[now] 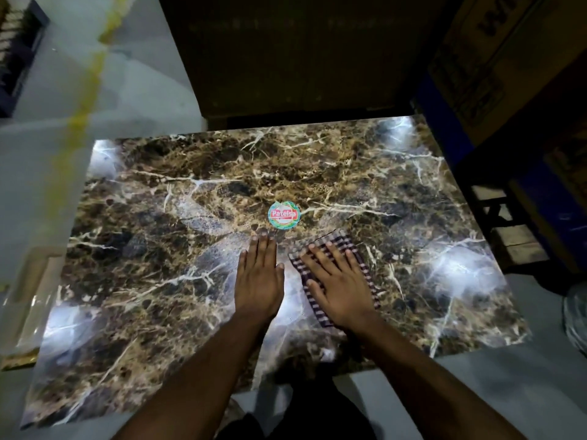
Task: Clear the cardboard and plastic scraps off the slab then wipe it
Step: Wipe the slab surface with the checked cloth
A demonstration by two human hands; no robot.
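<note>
While no scraps show on the slab (365,173), wiping is the step in hand. Right hand (341,289), fingers flat, presses cloth (341,241) just below sticker (283,215); left hand (259,274) rests flat beside it, holding nothing. Next: broad strokes toward unwiped edges.

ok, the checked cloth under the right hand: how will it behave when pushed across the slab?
Checked cloth is probably floppy: it lies flat under the right hand. It likely glides easily, since the slab looks glossy. Its free edges may bunch.
</note>
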